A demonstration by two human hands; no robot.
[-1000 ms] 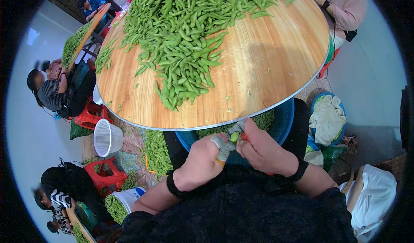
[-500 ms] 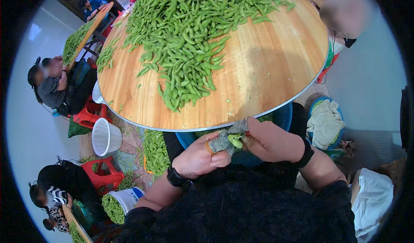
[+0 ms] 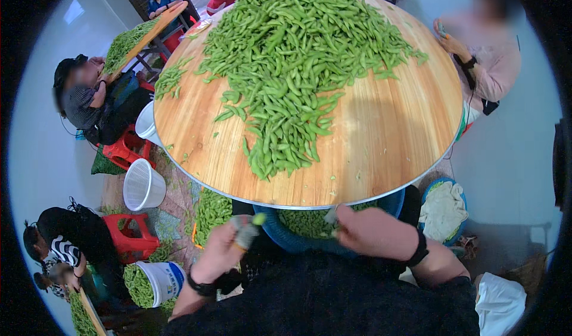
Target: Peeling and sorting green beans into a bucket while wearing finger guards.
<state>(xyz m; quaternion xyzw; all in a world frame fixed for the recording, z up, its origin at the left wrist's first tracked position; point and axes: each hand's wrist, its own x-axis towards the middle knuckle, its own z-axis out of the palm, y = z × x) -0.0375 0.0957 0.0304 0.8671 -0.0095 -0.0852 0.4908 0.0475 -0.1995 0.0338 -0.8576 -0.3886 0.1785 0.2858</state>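
Observation:
A big heap of green soybean pods (image 3: 286, 56) covers the far and middle part of a round wooden table (image 3: 405, 139). Left of the table's near edge, my left hand (image 3: 221, 251) is closed, grey covers on its fingers. A green pod (image 3: 258, 218) sticks out at its fingertips, smeared by motion. My right hand (image 3: 372, 233) is pinched together just below the table edge, over a blue basin (image 3: 393, 204). What its fingers hold, if anything, cannot be made out. Small green beans (image 3: 301, 221) lie in the basin.
Pods are piled on the floor (image 3: 211, 214) to the left, near a white basket (image 3: 144, 185), a red stool (image 3: 130, 235) and a white bucket (image 3: 162, 282). At right stands a blue tub with a pale cloth (image 3: 444, 211). A person in pink (image 3: 494, 68) sits across the table.
My hands, close together around a pod before, have come apart; the left moved left and down with a pod. The view has tilted up, showing more of the basin.

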